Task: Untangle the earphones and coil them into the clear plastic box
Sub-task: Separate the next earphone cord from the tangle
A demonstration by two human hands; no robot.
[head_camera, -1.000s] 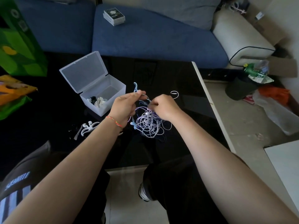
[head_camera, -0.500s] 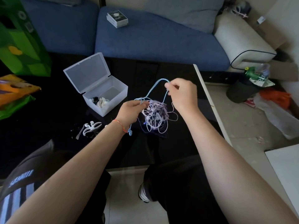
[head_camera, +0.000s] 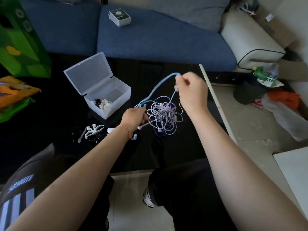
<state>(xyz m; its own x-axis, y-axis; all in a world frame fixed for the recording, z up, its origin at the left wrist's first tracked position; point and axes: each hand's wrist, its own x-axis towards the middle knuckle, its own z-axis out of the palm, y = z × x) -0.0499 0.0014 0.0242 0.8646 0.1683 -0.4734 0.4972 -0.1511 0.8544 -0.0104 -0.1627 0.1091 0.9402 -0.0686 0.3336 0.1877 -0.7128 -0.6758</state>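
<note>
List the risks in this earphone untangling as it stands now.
1. The right hand pulls a blue cord up out of the purple tangle; pulling harder could tighten the knots.
2. The left hand grips cords beside the tangle; an earbud dangling below its wrist may snag on the white earhooks.

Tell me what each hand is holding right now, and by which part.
The right hand pinches the light blue cable at the top of its raised loop. The left hand grips the cables at the left edge of the purple tangle.
</note>
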